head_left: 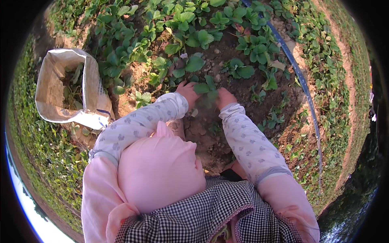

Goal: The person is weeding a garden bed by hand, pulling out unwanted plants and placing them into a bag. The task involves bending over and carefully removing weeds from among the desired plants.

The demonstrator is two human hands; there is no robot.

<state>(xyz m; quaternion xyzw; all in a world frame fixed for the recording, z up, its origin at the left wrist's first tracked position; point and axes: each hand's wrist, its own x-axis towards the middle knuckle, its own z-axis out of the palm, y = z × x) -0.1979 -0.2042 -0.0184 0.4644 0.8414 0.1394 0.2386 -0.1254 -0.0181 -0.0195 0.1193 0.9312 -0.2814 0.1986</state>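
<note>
Strawberry plants (205, 38) grow low in brown soil before me. My left hand (189, 93) is at the left edge of a small strawberry plant (206, 88), its fingers spread among the leaves. On the other side of this plant, close against its leaves, is my right hand (225, 97), with the fingers bent and their tips partly hidden. Whether either hand grips a stem cannot be seen. The lower part of the plant is blurred. Both forearms wear pale sleeve covers with grey prints.
An open white woven sack (91, 88) holding plant matter stands at the left. A dark drip irrigation hose (299, 74) curves down the right side. Rows of leafy plants (326, 65) extend on both sides, and more leaves grow beyond my hands.
</note>
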